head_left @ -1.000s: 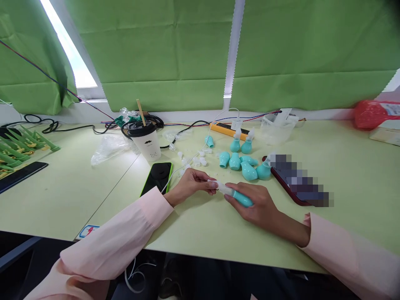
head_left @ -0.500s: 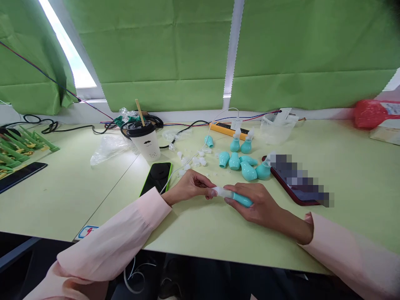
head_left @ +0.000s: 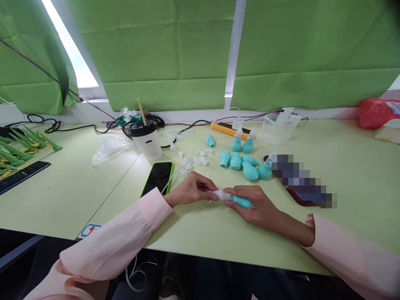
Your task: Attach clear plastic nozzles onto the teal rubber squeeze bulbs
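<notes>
My left hand [head_left: 196,187] pinches a translucent white tip [head_left: 219,193] between thumb and fingers. My right hand [head_left: 254,203] is wrapped round a teal bulb [head_left: 242,201], whose clear neck meets the white tip between my hands. Beyond them lie several loose teal bulbs [head_left: 250,171], and two teal bulbs with clear tips [head_left: 236,144] stand upright. Small translucent white parts [head_left: 196,161] are scattered to the left of the bulbs.
A green-edged phone [head_left: 158,178] and a lidded paper cup [head_left: 149,143] stand left of my hands. At the right is a partly blurred phone [head_left: 301,196]. Behind are a yellow power strip [head_left: 229,130], a clear plastic tub [head_left: 279,129] and cables.
The fingers of my left hand have shifted slightly on the white tip, which sits closer against the bulb's clear neck. The view has moved a little.
</notes>
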`<state>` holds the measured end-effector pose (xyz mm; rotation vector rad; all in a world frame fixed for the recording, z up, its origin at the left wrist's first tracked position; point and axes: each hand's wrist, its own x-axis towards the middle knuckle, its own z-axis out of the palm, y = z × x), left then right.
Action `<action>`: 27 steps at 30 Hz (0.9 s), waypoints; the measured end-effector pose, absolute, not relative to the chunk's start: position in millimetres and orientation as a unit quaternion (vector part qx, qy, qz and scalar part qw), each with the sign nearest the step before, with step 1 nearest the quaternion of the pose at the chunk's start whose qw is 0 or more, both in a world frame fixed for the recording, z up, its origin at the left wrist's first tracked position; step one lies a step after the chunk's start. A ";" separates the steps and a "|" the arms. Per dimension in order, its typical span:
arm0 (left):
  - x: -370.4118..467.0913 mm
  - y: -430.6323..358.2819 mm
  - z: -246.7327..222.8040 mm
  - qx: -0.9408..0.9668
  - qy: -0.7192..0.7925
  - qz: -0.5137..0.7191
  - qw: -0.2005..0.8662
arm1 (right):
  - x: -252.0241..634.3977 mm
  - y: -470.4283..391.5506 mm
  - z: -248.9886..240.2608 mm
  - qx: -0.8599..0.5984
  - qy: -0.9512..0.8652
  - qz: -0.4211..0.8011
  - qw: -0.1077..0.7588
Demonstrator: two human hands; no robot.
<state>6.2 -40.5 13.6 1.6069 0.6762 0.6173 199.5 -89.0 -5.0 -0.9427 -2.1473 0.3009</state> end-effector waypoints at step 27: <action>4.5 -46.6 23.9 0.682 0.294 0.321 0.588 | 185.6 -93.0 3.5 -0.426 -0.747 0.235 0.453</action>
